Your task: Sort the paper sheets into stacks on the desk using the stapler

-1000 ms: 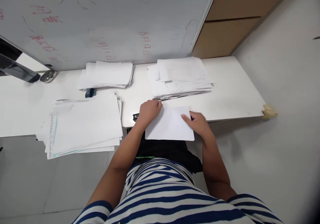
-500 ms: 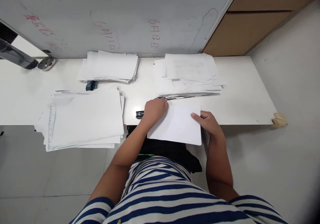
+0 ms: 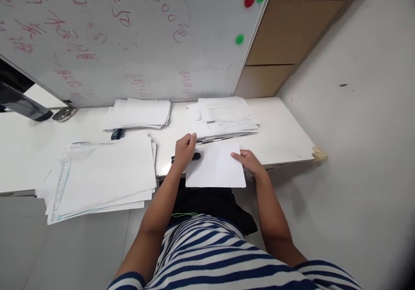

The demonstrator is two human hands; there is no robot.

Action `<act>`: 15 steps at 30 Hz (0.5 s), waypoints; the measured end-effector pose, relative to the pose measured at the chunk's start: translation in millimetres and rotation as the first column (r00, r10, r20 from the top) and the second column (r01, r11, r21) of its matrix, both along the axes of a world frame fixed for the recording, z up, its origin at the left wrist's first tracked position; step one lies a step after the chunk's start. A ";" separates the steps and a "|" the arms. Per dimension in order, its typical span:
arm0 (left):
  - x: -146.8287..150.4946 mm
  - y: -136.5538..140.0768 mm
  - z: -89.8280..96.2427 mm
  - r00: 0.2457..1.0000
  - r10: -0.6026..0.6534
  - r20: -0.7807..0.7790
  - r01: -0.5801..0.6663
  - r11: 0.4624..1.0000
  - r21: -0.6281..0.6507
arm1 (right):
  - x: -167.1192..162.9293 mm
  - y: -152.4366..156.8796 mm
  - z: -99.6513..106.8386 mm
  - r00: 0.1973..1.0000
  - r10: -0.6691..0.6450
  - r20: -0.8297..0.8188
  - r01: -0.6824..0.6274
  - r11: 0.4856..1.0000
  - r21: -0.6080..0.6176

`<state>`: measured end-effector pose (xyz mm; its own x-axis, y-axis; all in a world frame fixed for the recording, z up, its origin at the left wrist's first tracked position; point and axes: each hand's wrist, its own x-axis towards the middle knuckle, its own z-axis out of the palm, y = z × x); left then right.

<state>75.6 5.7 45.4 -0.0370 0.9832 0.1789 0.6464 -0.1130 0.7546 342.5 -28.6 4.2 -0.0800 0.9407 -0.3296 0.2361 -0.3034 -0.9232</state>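
My right hand [image 3: 250,162] pinches the right edge of a white sheet of paper [image 3: 215,169], thumb on top; whether more sheets lie under it I cannot tell. The paper juts over the table's front edge. My left hand [image 3: 184,152] is closed like a fist at the paper's upper left; what it holds, if anything, is hidden. A black stapler [image 3: 196,156] lies by this hand, partly covered by it, its right end over the paper's left part. Just beyond the paper is a stack of papers [image 3: 223,121].
Another paper stack [image 3: 139,113] lies at the back left. A larger stack [image 3: 106,173] overhangs the front edge at left. A small dark object [image 3: 117,134] sits between them. A mouse [image 3: 64,114] is farther left. Behind stands a whiteboard [image 3: 155,65]; a wall [image 3: 350,121] bounds the right.
The view has tilted up and shifted right, showing more whiteboard. My left hand has moved left off the paper's corner, uncovering the stapler's right end. My right hand still grips the paper.
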 end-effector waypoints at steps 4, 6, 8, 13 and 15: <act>-18.7 -18.1 -2.7 0.993 0.024 -0.117 -0.010 0.992 0.125 | -0.5 -0.1 -3.5 1.000 -0.032 0.000 0.032 0.999 0.016; -29.0 -24.9 -10.9 0.953 -0.085 -0.291 0.123 0.986 0.116 | -2.0 0.2 -4.4 0.999 -0.054 0.006 0.054 0.998 0.029; -36.0 -28.8 -22.8 0.902 -0.118 -0.416 0.165 0.983 0.077 | -2.1 -0.2 -0.7 0.998 -0.061 0.026 0.060 0.998 0.031; -37.0 -28.3 -47.5 0.853 0.035 -0.521 0.039 0.991 0.130 | 18.0 -15.9 36.2 0.968 -0.090 0.236 0.069 0.993 0.096; -35.4 -27.1 -50.2 0.851 0.045 -0.523 0.039 0.988 0.148 | 31.1 -28.7 52.8 0.934 -0.208 0.292 0.155 0.968 0.195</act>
